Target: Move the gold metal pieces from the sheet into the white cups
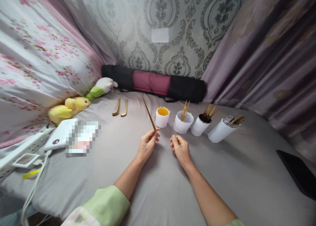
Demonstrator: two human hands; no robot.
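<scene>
Basically, grey sheet [111, 173] underneath it all; long black-and-maroon bag [151, 82] at back, w/ four white containers [181, 126] in a row btwn it & the hands. R hand [180, 148]: grip curled in, can't tell if anything's inside. L hand [148, 143]: grip pinched on near end of slim gold-brown stick [148, 113]. Stick's long axis runs fwd & leftward from there, i.e. angled away from R hand; yellow-inside cup [162, 120] just R of stick, nearer L hand.

A slim, gold-brown stick [148, 113] near the frame's centre, held at its lower end, slants up and left, narrowing toward its top.
</scene>
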